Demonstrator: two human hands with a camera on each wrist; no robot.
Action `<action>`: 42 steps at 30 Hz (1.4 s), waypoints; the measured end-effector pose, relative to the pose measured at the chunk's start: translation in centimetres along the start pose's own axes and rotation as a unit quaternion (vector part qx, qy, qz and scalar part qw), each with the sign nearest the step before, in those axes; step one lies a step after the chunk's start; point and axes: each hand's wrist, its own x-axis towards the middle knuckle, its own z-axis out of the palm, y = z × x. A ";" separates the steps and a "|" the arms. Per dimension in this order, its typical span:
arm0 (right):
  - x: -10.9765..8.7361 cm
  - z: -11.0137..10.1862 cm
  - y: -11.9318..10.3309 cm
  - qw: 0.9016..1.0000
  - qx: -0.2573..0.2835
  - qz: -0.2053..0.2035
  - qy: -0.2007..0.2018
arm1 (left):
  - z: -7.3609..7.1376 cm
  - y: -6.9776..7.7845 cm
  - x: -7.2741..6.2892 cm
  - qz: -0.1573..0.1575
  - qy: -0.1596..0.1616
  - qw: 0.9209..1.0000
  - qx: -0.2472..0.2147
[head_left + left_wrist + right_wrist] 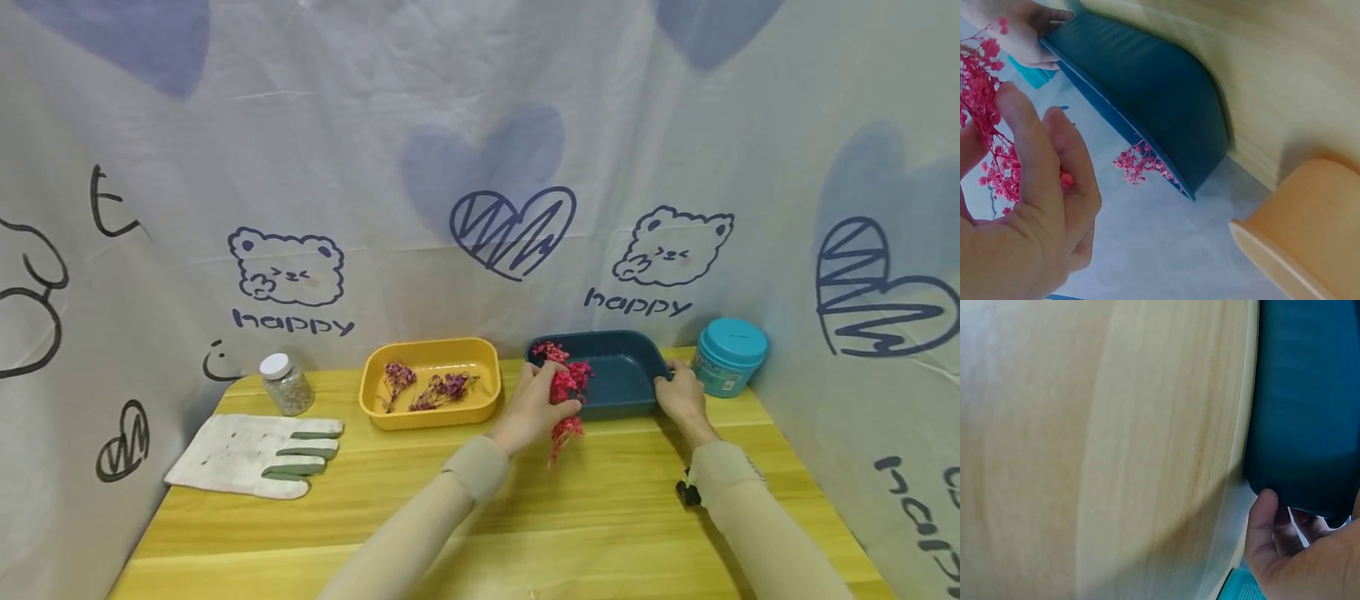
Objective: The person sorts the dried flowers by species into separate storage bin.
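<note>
My left hand (534,410) pinches a sprig of pink dried flowers (567,387) over the front left part of a dark blue tray (630,410). Some of its blossoms hang down past the tray's front rim. In the left wrist view, more pink blossoms (1138,164) show at the tray's left rim, apart from the held sprig (982,94). At the tray's right end, my right hand (682,396) grips the corner. Its thumb (1264,509) presses low on the outer wall, and the other fingers curl by the end, partly hidden.
Left of the blue tray stands a yellow tray (431,422) with purple dried flowers (444,390). A blue lidded tub (729,358) stands right beside my right hand. Farther left are a white-capped jar (288,387) and a white-and-green glove (247,454). A printed curtain (397,283) hangs behind the table.
</note>
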 end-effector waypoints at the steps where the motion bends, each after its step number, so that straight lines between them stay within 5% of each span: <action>1: 0.1 0.0 0.0 1.000 0.000 0.000 0.001 | 0.1 0.1 0.3 0.000 0.005 1.000 -0.001; 17: -0.2 0.1 -0.4 1.000 0.002 0.002 0.000 | 1.1 1.4 4.2 -0.023 0.070 0.996 -0.045; 28: 0.1 0.1 0.0 1.000 0.002 0.003 0.009 | 2.3 1.9 6.1 -0.024 0.086 0.994 -0.055; 42: 0.2 0.2 0.3 1.000 0.009 0.002 0.005 | 4.1 0.6 9.8 -0.043 0.193 0.971 -0.132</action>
